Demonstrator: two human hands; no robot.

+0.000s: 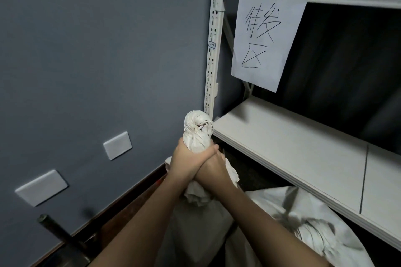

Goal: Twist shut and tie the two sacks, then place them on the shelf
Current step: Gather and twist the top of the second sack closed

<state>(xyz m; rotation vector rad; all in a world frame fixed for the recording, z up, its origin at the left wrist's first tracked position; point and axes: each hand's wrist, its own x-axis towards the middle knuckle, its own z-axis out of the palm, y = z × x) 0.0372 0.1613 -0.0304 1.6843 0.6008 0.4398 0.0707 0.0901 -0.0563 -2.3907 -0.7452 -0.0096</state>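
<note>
Gripping the twisted neck of the near sack (196,219), both hands are clenched around the same bunch of white woven cloth, just below and in front of the shelf (293,147). The left hand (186,163) wraps the neck from the wall side; the right hand (213,169) overlaps it from the shelf side, fingers touching. Above the hands the gathered top (198,130) stands up in a tight coil, with thin dark strands across it; whether that is a tie cord or fraying, I cannot tell. The body of this sack hangs below the wrists, under the shelf's front edge. The second sack (303,230) lies beneath the shelf, blurred, its mouth apparently gathered too.

The fabric looks soft and crumply, likely a little slick, so the twist would probably loosen if the grip eased. The neck right under the coil seems the best hold for tying. For lifting, 1 hand at the neck and 1 under the bulging body would probably serve, since the fill looks bulky and its weight is unknown.
</note>
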